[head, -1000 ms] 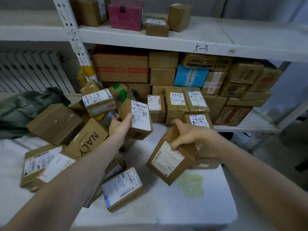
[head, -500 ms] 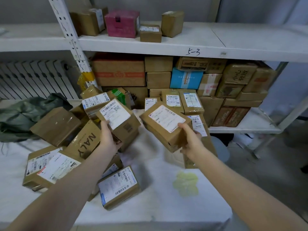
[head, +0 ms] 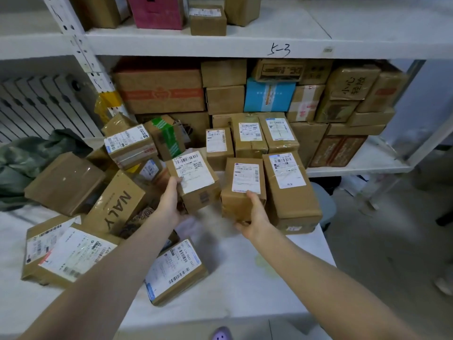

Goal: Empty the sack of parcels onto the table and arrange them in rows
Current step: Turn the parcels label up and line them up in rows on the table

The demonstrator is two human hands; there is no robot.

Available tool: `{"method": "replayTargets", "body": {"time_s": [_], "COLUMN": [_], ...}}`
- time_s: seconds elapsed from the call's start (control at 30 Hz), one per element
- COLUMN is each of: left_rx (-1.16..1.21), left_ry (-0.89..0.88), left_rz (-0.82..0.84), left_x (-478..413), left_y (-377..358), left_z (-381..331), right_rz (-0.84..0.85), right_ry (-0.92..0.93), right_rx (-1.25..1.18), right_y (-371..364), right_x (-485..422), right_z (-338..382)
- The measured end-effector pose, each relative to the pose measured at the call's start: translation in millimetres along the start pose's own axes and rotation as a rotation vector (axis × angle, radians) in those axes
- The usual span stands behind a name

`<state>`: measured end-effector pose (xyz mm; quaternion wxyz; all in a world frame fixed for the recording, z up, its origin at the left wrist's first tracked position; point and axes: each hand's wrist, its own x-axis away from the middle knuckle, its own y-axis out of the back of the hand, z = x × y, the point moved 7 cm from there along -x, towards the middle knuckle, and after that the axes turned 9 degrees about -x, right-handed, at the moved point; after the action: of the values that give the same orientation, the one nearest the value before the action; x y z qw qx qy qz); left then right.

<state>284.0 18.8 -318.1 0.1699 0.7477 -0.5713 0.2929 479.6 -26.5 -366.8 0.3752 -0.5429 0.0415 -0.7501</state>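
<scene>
Far left: green sack (head: 29, 155), crumpled, contents hidden. Heaped beside it on the table (head: 245, 278): boxes (head: 66, 182), among them the NALY box (head: 117, 202). Gripped at its near end in the left hand (head: 171, 204): left box (head: 196, 177), barcode label up. Clasped likewise in the right hand (head: 255, 217): right box (head: 245, 185), beside the far-right rows (head: 250, 141). On the shelf (head: 196, 47): "5-3". Fine print unreadable.

Your view is soft, rather dim and cool, with light falling from overhead: the parcels (head: 176, 268) cast only faint shadows on the table (head: 245, 285). Tape on one brown box (head: 65, 182) gives a small glint. The wide lens bends the shelf upright (head: 81, 45) near the edge. The patch between your left hand (head: 169, 207) and right hand (head: 255, 218) is smeared by motion blur.
</scene>
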Motion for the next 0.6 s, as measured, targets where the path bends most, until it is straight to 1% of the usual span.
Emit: {"method": "replayTargets", "body": {"time_s": [0.13,0.23,0.3,0.5,0.6], "left_rx": [-0.043,-0.142,-0.196,-0.260,-0.295], "left_ry": [0.030,0.022,0.041,0.080,0.077], "left_rz": [-0.007,0.024,0.043,0.100,0.112], "left_x": [-14.7,-27.8,-37.6,-57.4,-63.6], "left_y": [6.4,8.6,10.0,3.5,-1.9], "left_z": [6.3,6.0,9.0,11.8,10.9], "right_rz": [-0.102,-0.187,-0.209,-0.167,-0.133], "right_ry": [0.041,0.086,0.111,0.022,-0.058], "right_rx": [-0.032,-0.089,-0.064,0.061,0.051], "right_y": [7.3,15.5,19.5,5.7,-7.1], "right_x": [-17.6,-24.7,-29.1,-39.0,-33.0], "right_z": [-7.4,-7.7,-7.5,-1.6,9.3]}}
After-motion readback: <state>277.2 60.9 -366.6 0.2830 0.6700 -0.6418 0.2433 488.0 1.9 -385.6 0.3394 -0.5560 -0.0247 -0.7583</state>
